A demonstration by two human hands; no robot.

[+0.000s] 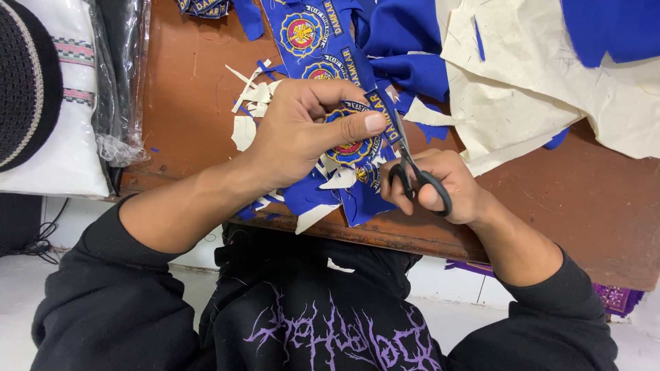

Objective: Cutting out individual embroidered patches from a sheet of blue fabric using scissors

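Far left, off the work zone: I am noting a folded white cloth with a woven stripe band [65, 103] and a clear plastic bag [120, 82], both sitting at the edge of the worn brown wooden bench [185, 103], apart from the cutting.

Left hand [302, 130] is clamping the round blue embroidered patch with a yellow-and-red emblem [352, 148], thumb pressing on top, fingers curling under. I am reading this grip as keeping the patch edge taut and lifted off the bench so the blades can follow the rim.

White backing scraps [251, 96] are lying just behind that hand.

Right hand [440, 185] is closing through the loops of the black-handled scissors [412, 172]; the blades are meeting the patch's right edge.

Further right, uncut blue fabric [405, 62] and cream backing sheet [543, 82] are lying heaped, near but not touching the hands.
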